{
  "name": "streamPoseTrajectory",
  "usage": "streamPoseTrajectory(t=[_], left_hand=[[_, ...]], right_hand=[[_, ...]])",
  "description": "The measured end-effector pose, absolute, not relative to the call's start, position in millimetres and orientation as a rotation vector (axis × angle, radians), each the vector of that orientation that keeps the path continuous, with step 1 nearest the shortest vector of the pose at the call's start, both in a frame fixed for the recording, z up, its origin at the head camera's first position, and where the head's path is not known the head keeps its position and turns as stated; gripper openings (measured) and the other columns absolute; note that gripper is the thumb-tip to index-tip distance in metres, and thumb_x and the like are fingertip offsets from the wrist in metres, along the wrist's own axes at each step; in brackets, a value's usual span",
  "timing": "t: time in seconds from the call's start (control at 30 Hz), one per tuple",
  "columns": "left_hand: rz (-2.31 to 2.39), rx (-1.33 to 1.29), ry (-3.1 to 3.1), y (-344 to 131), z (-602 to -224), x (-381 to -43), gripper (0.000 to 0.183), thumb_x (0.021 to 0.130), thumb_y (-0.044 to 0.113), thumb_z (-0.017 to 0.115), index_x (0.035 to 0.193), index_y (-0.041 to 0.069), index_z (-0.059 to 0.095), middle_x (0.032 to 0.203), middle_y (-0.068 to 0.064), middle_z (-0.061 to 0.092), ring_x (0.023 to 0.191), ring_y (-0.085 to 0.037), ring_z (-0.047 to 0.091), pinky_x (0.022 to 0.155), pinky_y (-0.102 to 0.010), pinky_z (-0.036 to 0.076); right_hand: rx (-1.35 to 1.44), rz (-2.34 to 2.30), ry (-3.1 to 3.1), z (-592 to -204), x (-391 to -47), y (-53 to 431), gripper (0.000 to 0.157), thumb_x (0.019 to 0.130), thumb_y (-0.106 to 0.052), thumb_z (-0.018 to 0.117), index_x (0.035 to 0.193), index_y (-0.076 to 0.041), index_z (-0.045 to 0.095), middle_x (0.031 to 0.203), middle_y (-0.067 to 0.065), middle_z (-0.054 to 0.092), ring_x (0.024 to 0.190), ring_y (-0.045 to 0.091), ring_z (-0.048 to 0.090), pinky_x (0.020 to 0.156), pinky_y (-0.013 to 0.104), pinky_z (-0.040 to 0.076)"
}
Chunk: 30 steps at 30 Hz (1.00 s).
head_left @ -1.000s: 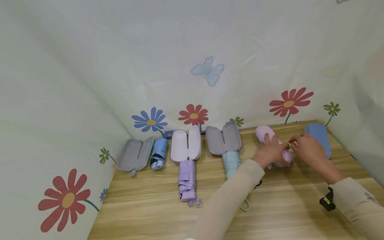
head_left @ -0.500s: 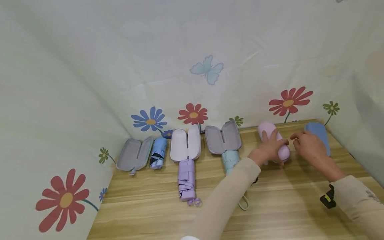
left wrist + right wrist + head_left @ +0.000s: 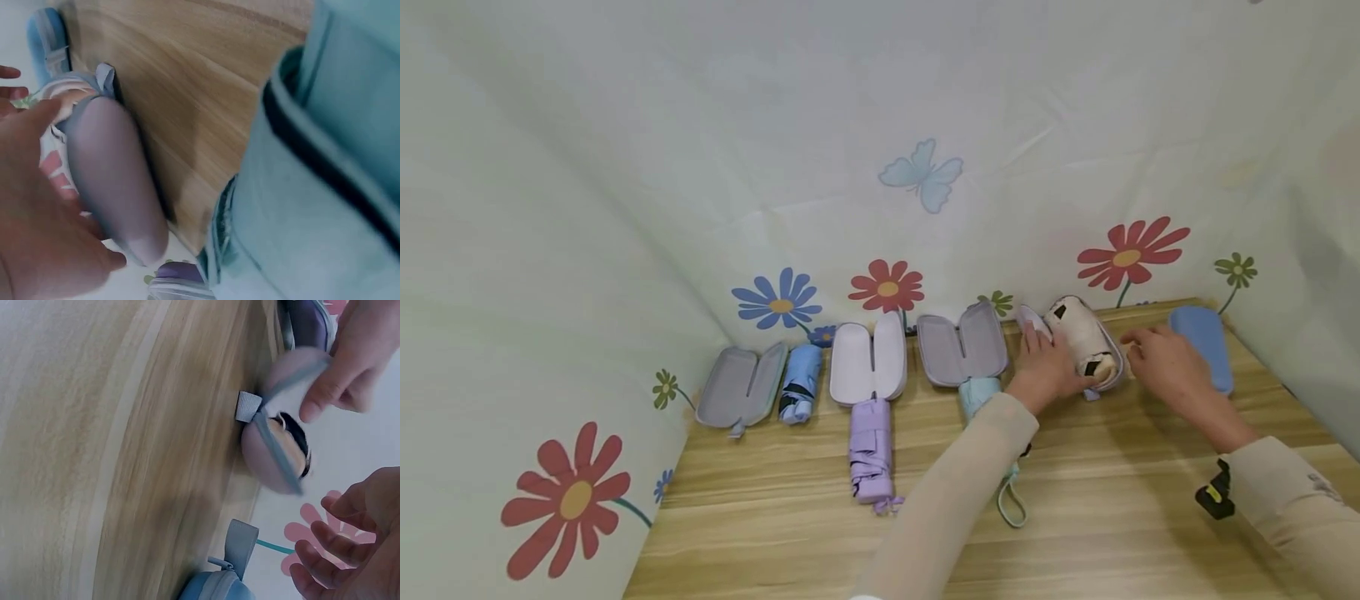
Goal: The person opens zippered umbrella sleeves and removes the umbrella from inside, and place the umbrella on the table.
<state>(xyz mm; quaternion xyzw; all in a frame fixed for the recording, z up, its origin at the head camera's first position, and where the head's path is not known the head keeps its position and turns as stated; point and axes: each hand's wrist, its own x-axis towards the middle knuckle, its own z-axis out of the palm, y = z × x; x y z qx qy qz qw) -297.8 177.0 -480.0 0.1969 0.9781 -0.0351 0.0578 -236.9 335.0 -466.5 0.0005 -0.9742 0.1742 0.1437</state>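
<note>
My left hand (image 3: 1045, 371) rests on the turned-back lid of a pink zip case (image 3: 269, 456). Its fingers lie straight over the lid (image 3: 1034, 320), and the thumb reaches toward a folded cream umbrella (image 3: 1078, 327) with dark patches. The umbrella lies in the other half of the case. From the left wrist, the lid's pale outer shell (image 3: 115, 169) shows beside the spread hand. My right hand (image 3: 1172, 371) hovers between the pink case and a closed blue case (image 3: 1204, 343), fingers loosely bent and holding nothing.
Leftward along the wall stand open cases: grey (image 3: 981, 342), white (image 3: 852, 362) and another grey one (image 3: 730, 387). Folded umbrellas lie by them: teal (image 3: 979, 392), lilac (image 3: 870, 450) and blue (image 3: 801, 379). My left forearm passes over the teal one. All lie on a wooden table (image 3: 760, 517).
The pink case was closed under my left hand; now its lid is folded left and the cream umbrella shows. My left hand moved left with the lid, while the right hand barely moved.
</note>
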Motion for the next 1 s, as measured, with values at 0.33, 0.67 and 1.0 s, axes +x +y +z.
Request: streamPoseTrajectory(t=[0.33,0.67,1.0], left_hand=[[-0.586,0.348,2.687,185,-472,-289,0.072,0.089,0.074,0.021,0.149,0.035,0.018,0.156,0.006,0.016,0.144,-0.015,0.006,0.115,-0.035,0.001],[-0.147,0.439,2.817,185,-520,-312,0.073,0.092,0.068,0.02,0.151,0.024,0.02,0.157,-0.005,0.016,0.145,-0.02,0.009,0.113,-0.047,-0.005],[0.184,0.274,2.804,196,-554,-337,0.073,0.092,0.068,0.015,0.152,0.028,0.008,0.158,0.005,0.003,0.144,-0.013,-0.004,0.114,-0.042,-0.004]], right_hand=[[0.049,0.518,-2.75,-469,-241,325,0.023,0.089,-0.011,0.058,0.107,0.002,0.067,0.095,0.025,0.059,0.082,0.038,0.056,0.062,0.05,0.046],[0.124,0.576,-2.731,-458,-251,313,0.024,0.09,-0.008,0.057,0.108,0.005,0.065,0.103,0.03,0.06,0.084,0.039,0.055,0.063,0.048,0.044],[0.085,0.746,-2.809,-460,-265,318,0.033,0.093,-0.011,0.049,0.115,0.011,0.057,0.103,0.034,0.06,0.088,0.044,0.059,0.063,0.045,0.047]])
